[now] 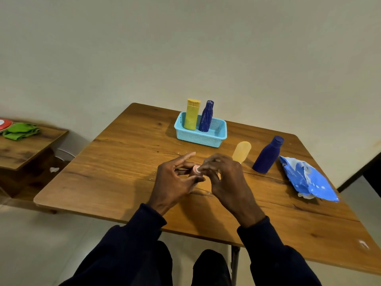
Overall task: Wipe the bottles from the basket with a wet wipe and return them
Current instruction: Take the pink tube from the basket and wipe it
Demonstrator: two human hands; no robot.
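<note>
Both sleeved arms reach forward over the counter (123,162). The left grip (175,182) pinches a small pink bottle (195,169) from the side, and the right grip (226,182) curls its fingers over the bottle's capped end. Beyond the grips, a blue basket (198,139) holds a yellow bottle (192,114) and a navy bottle (206,117) upright. To the right of the grips lies the wipe pack (307,178), its print too small to read.

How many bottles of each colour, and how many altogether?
Yellow: 1, tall yellow plastic bottle in light blue mesh basket
Dark blue: 2, slim dark blue bottle in the basket, stout dark blue bottle on wooden table
Pale orange: 1, pale orange bottle on table
Pink: 1, small pink bottle held in left hand and right hand
Total: 5
</note>
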